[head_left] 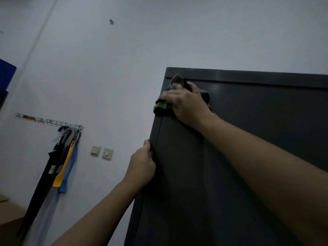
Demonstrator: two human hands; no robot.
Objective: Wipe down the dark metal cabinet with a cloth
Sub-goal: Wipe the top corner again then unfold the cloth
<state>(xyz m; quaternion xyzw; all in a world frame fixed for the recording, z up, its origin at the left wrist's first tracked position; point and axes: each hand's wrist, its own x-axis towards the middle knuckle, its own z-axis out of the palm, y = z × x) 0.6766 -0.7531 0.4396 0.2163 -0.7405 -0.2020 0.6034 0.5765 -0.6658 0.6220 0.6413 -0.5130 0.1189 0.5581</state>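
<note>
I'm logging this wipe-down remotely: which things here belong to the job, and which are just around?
In use: cabinet, cloth, right hand pressing it, left hand on the cabinet's edge.
Bystanders: wall rack, hanging umbrellas, wall switches.

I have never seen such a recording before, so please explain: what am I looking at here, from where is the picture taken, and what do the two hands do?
There is no machine here. A person wears one wide-angle camera on the head, so you see their own two bare arms reaching forward and up.

The big dark shape is a metal cabinet standing against a pale wall. The right hand presses a grey cloth with a green part against the cabinet's front, close to its upper left corner. The left hand has its grip on the cabinet's left edge, lower down.

At the left, a wire rack on the wall carries hanging long items, one yellow and one blue. Beside them are two wall switches.
</note>
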